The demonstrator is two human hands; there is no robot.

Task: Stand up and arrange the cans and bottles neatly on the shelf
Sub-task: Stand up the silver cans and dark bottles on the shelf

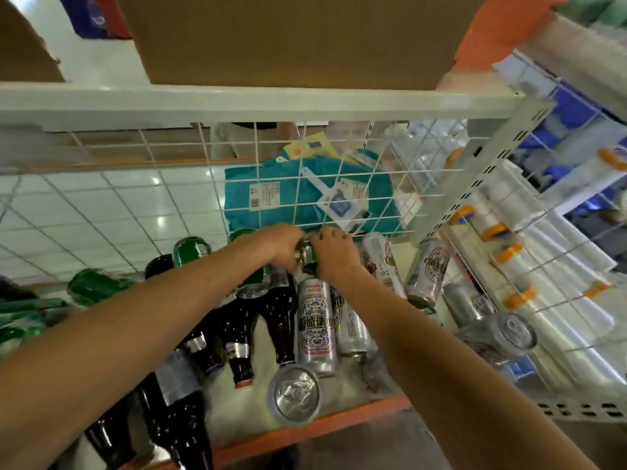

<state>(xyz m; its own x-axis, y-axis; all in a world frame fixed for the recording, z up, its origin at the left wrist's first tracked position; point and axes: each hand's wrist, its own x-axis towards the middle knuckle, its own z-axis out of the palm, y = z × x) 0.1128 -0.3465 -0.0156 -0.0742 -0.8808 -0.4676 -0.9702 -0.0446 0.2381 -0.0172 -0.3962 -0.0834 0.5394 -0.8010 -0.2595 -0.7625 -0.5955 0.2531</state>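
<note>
Gripping from both sides, the left hand [280, 244] and right hand [334, 254] meet at the back of the shelf [339, 424], fingers curled narrowly round a green container [307, 251] with a silvery end; whether it is a can or a bottle cannot be told, as the fingers hide most of it. It sits between the two hands, just in front of the wire mesh [203, 184] at the rear; a teal package [271, 198] lies beyond the mesh. Below the hands a silver can [317, 325] lies on its side, label up, with more cans beside it; a front can [294, 395] near the orange edge shows its top to the camera. Brown bottles [239, 337] lie tipped over under the left forearm; green bottles [98, 286] lie further left; tilted cans [427, 269] lean at the right end. A cardboard box [288, 39] rests on the level above.
</note>
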